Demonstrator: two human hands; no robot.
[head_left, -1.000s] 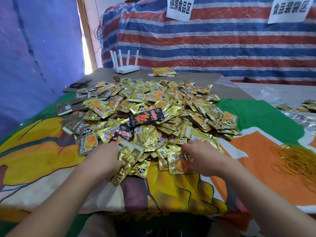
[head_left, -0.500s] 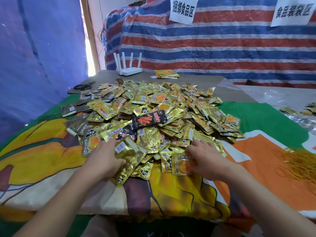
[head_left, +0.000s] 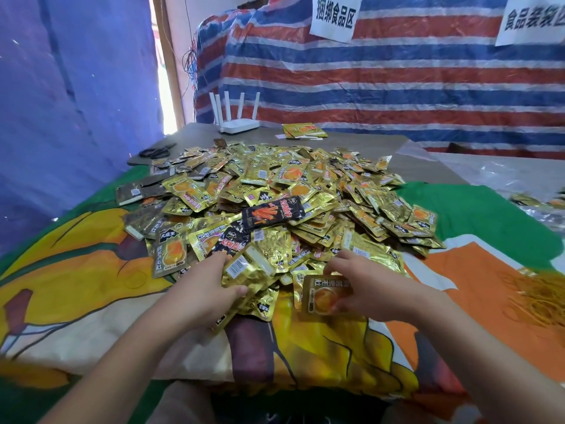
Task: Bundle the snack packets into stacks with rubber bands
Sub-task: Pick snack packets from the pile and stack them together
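Gold foil snack packets [head_left: 275,191] heap just ahead of us. Left hand [head_left: 200,289] grips a small stack [head_left: 247,267]; right hand [head_left: 367,289] pinches one packet [head_left: 325,296], long axis toward us. Rubber bands [head_left: 538,293] lie rightward, nearer our right hand.

The pile of snack packets [head_left: 284,206] is mostly shiny gold with orange pictures and small black labels, and one black packet [head_left: 273,213] printed with red-orange sticks lies on top. The tablecloth [head_left: 321,338] shows a bold cartoon print in yellow, orange, green, cream and dark purple with black outlines, and the rubber bands [head_left: 538,298] on it are yellow. Behind, a tarp [head_left: 382,75] runs in red, blue and white stripes beside a purple-blue sheet [head_left: 70,102], and the router [head_left: 237,122] is white.
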